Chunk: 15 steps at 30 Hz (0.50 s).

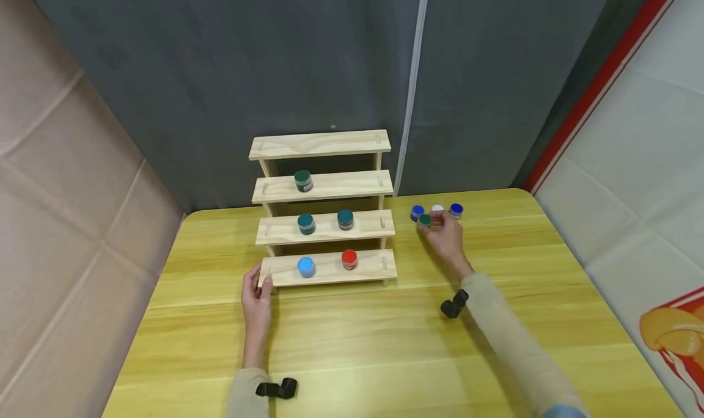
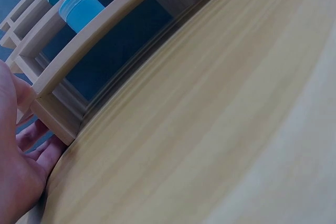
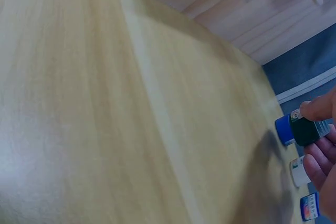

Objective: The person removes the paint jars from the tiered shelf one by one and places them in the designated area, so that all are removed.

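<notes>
A stepped wooden display rack (image 1: 324, 241) stands on the table. My left hand (image 1: 256, 302) grips the left end of its lowest step, thumb in front and fingers round the side; the left wrist view shows those fingers (image 2: 44, 150) by the rack's leg. Right of the rack, my right hand (image 1: 445, 238) pinches a small paint jar with a dark green lid (image 1: 425, 220). In the right wrist view this green jar (image 3: 306, 128) overlaps a blue jar (image 3: 284, 129). Close to that hand stand a white-lidded jar (image 1: 437, 208) and another blue-lidded jar (image 1: 456, 209).
On the lowest step sit a light blue jar (image 1: 306, 267) and a red-lidded jar (image 1: 349, 259). Two teal-lidded jars (image 1: 306, 223) occupy the step above, and a dark green-lidded jar (image 1: 303, 180) the third. A grey curtain (image 1: 220, 100) hangs behind the table (image 1: 352, 351).
</notes>
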Motion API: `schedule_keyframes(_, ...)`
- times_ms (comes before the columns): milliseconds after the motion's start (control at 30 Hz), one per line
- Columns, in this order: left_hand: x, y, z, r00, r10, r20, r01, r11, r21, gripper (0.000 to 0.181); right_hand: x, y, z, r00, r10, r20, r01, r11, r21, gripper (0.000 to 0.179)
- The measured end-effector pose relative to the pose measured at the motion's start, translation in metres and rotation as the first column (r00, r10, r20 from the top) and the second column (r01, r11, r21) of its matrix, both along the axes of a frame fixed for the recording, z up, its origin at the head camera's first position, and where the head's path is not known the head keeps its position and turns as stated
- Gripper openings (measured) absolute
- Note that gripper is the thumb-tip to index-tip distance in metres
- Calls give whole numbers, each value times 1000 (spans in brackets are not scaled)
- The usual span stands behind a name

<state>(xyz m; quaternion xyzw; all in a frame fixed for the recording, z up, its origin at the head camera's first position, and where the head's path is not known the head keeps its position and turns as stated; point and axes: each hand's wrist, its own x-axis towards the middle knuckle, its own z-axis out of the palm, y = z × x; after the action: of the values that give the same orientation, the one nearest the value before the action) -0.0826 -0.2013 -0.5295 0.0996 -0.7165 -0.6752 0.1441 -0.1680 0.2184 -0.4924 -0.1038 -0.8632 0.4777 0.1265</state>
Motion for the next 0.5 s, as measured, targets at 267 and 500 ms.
schedule_keyframes(267, 0, 1, -1, 1000, 9, 9, -9, 1000, -3, 41, 1, -1, -12, 999, -14, 34, 15, 1000, -24, 41)
schedule_keyframes(500, 0, 1, 0, 1000, 12, 3, -12, 1000, 3, 41, 3, -2, -16, 999, -2, 33, 2, 1000, 0, 40)
